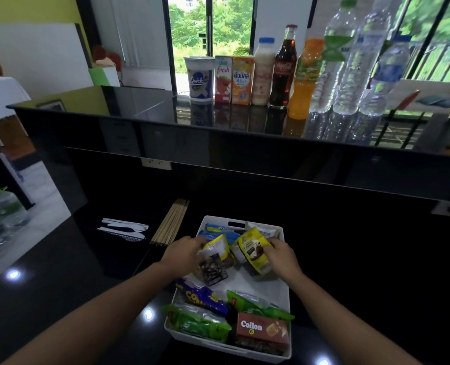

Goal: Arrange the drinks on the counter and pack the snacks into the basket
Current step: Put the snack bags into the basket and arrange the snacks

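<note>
A white basket [284,291] sits on the lower black worktop, filled with snacks. My left hand [184,252] grips a yellow snack packet [216,252] over the basket's middle. My right hand [281,252] grips a second yellow snack packet [252,248] beside it. Blue packets [218,229] lie at the basket's far end. A purple bag [201,296], green bags [200,322] and a brown Collon box [262,329] fill the near end. On the raised counter [139,106] the drinks stand in a row: a cup [199,79], two cartons [231,80], a milk bottle [263,72], a cola bottle [283,69], an orange bottle [306,80] and three water bottles [350,64].
Wooden chopsticks [171,222] and white plastic cutlery [125,229] lie left of the basket. A green-capped water jug [6,206] stands at the far left. A wall socket [155,163] sits under the counter ledge. Papers and a red pen [429,100] rest at the counter's right end.
</note>
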The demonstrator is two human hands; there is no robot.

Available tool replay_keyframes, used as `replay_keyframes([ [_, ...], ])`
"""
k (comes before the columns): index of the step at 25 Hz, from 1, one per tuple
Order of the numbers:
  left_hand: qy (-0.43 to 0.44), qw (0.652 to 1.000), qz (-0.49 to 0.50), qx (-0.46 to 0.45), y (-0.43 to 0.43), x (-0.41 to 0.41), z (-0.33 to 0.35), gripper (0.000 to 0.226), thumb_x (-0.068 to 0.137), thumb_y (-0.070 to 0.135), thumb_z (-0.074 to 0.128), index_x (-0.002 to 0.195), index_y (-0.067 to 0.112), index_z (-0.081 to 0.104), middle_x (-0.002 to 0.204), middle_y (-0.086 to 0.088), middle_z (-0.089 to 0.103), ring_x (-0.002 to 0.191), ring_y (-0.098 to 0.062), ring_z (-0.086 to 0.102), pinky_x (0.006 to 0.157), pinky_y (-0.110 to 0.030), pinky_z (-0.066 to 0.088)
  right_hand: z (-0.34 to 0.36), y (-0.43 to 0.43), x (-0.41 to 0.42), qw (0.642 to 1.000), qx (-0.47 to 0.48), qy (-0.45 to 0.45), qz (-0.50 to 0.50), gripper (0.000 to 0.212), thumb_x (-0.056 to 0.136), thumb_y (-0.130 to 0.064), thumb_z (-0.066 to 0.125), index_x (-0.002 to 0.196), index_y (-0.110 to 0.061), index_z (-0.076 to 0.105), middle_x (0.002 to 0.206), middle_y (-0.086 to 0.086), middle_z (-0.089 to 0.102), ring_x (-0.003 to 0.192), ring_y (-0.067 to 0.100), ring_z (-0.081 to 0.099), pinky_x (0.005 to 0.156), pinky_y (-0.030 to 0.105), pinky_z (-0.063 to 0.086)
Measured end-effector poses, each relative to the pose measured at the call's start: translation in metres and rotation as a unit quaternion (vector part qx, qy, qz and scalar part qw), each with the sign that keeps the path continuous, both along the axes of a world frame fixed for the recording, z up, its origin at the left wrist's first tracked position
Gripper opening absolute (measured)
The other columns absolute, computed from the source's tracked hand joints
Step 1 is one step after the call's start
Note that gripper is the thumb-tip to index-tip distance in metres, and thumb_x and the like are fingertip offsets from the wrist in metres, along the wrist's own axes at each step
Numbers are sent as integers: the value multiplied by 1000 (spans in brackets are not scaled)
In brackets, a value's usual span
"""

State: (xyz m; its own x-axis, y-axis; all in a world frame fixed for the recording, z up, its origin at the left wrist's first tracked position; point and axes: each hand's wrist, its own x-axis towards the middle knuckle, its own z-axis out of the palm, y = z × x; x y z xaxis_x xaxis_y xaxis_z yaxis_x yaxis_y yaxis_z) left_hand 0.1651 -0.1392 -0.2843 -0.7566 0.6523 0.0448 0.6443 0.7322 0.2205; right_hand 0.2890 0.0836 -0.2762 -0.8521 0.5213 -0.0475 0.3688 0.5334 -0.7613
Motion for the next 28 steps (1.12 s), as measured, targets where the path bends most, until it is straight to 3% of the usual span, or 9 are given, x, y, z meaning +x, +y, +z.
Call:
replay_keyframes([
  [2, -37, 999, 20, 33, 1, -2, -5, 22, 93, 31, 52, 107, 15, 50, 77, -5, 52, 67, -28, 52, 52, -30, 29, -3, -5, -1, 994, -93, 30, -46, 26, 101, -6, 41, 122, -1, 56, 112, 26, 63, 89, 35, 61, 76, 40, 52],
  [4, -50, 998, 36, 27, 1, -1, -11, 23, 95, 30, 50, 110, 13, 49, 76, -6, 50, 64, -26, 46, 52, -30, 28, -9, -9, -1, 996, -77, 12, -46, 28, 99, -2, 42, 126, -3, 50, 111, 25, 63, 90, 39, 62, 75, 46, 54],
  [6, -36, 998, 46, 13, 2, 1, -13, 30, 95, 32, 51, 120, 15, 46, 91, -11, 57, 73, -28, 49, 58, -33, 34, -14, -13, 1, 1000, -3, -8, -18, 40, 97, -2, 48, 136, -9, 42, 114, 20, 63, 92, 36, 63, 73, 47, 55],
  [8, -1, 1000, 30, 0, 6, 3, -9, 48, 91, 30, 57, 134, 18, 37, 119, -12, 58, 99, -31, 54, 73, -37, 42, -14, -12, 2, 996, 89, -14, -8, 61, 93, -5, 57, 147, -13, 30, 130, 15, 55, 107, 31, 59, 81, 44, 54],
  [11, 94, 993, -36, -62, 16, 8, -4, 73, 90, 18, 55, 150, 22, 14, 149, -8, 34, 127, -32, 39, 92, -43, 39, -7, -8, 1, 966, 259, -1, 9, 83, 84, -14, 66, 152, -19, 19, 148, 6, 36, 132, 28, 39, 99, 38, 45],
  [14, 133, 976, -87, -150, 28, 9, -4, 73, 90, 20, 54, 150, 24, 12, 155, -9, 20, 137, -31, 24, 105, -46, 28, 0, -10, -4, 917, 387, -59, 78, 77, 86, -19, 59, 152, -23, 19, 150, 5, 32, 137, 29, 32, 104, 38, 36],
  [18, 59, 971, -42, -230, 37, 7, -5, 81, 89, 31, 60, 150, 19, 8, 153, -8, 23, 140, -32, 16, 113, -53, 13, 2, -7, -5, 911, 386, -130, 65, 58, 93, -13, 53, 146, -18, 29, 149, 11, 33, 133, 30, 37, 100, 37, 39],
  [21, 37, 965, 0, -260, 34, -2, -2, 94, 83, 38, 65, 151, 18, 2, 151, -10, 26, 138, -34, 18, 111, -51, 15, 3, -2, 1, 906, 384, -172, 42, 53, 96, -27, 54, 145, -18, 33, 150, 10, 34, 132, 29, 40, 101, 38, 38],
  [28, 14, 944, -3, -328, 20, -17, 11, 86, 77, 52, 68, 145, 17, 29, 146, -8, 31, 134, -31, 22, 105, -46, 21, 4, -5, 0, 892, 413, -161, 89, 49, 96, -36, 53, 141, -22, 40, 146, 5, 41, 136, 28, 33, 106, 41, 31],
])
